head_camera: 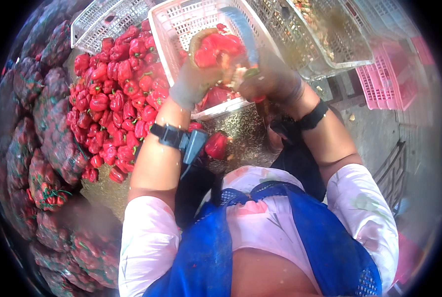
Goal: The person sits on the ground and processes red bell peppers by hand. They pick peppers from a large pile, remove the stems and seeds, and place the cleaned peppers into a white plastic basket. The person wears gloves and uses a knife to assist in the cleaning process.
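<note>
My gloved left hand [195, 80] grips a red bell pepper [221, 48] over a white plastic crate [161, 44], the fingers curled around its far side. In my gloved right hand [278, 76] is a curved knife [246, 31], its blade pointing away from me. A pale, seedy pepper core [239, 77] with a green stem shows between the two hands. Motion blur hides whether it is still joined to the pepper. More red pepper pieces [218, 97] lie in the crate below my hands.
Left of the crate is a large heap of red bell peppers [120, 92]. Filled mesh sacks [54, 126] line the far left. A white crate with scraps [317, 44] stands at right, near a pink basket [380, 81]. One loose pepper [216, 144] lies before me.
</note>
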Tool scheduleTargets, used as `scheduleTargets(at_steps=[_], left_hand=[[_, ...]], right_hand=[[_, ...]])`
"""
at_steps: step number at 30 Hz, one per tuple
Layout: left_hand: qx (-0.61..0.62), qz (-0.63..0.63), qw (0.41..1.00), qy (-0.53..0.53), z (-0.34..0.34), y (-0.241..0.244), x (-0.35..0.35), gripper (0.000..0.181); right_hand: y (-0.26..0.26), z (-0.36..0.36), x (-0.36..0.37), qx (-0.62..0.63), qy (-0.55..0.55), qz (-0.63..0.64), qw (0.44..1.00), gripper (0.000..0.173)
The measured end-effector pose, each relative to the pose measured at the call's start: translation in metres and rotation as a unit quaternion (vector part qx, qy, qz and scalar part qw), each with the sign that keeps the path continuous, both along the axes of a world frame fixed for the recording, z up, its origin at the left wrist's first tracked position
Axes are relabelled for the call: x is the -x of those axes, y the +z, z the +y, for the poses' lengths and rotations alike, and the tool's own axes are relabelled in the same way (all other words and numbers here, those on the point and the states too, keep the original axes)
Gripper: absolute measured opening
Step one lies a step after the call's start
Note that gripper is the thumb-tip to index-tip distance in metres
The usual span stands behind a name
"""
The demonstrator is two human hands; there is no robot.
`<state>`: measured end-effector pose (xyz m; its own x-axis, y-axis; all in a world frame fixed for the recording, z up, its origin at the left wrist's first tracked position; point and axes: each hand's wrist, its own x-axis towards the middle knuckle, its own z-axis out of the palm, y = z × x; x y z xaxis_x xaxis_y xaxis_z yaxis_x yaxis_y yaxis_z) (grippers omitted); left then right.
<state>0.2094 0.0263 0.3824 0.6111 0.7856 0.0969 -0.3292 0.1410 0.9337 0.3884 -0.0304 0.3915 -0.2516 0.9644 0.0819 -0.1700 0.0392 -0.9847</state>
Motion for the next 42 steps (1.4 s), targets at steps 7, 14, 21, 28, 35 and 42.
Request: scheduleTargets(at_steps=[7,14,21,28,35,42], left_hand=[[-0.108,0.165,0.946,0.256,0.040,-0.040,0.007,0.085],[-0.318,0.545,0.773,0.064,-0.008,-0.127,0.161,0.027],[-0.058,0.658,0.733,-0.162,-0.132,-0.185,0.065,0.071],[-0.037,0.778,0.620,-0.094,-0.154,-0.285,0.019,0.066],[0.424,0.169,0.864,-0.214,-0.132,-0.162,0.021,0.045],[0.150,-0.051,0.984,0.082,-0.064,0.031,0.007,0.051]], right_hand=[[0.014,0.003,-0.027,-0.272,-0.163,-0.426,0.847,0.049],[0.039,-0.031,-0.094,-0.076,-0.276,-0.350,0.892,0.042],[0.026,-0.031,-0.125,-0.049,-0.315,-0.341,0.885,0.036],[0.017,-0.020,-0.128,-0.127,-0.336,-0.383,0.851,0.030],[0.010,-0.025,-0.122,-0.068,-0.234,-0.382,0.891,0.030],[0.023,-0.023,-0.063,0.199,-0.146,-0.125,0.961,0.061]])
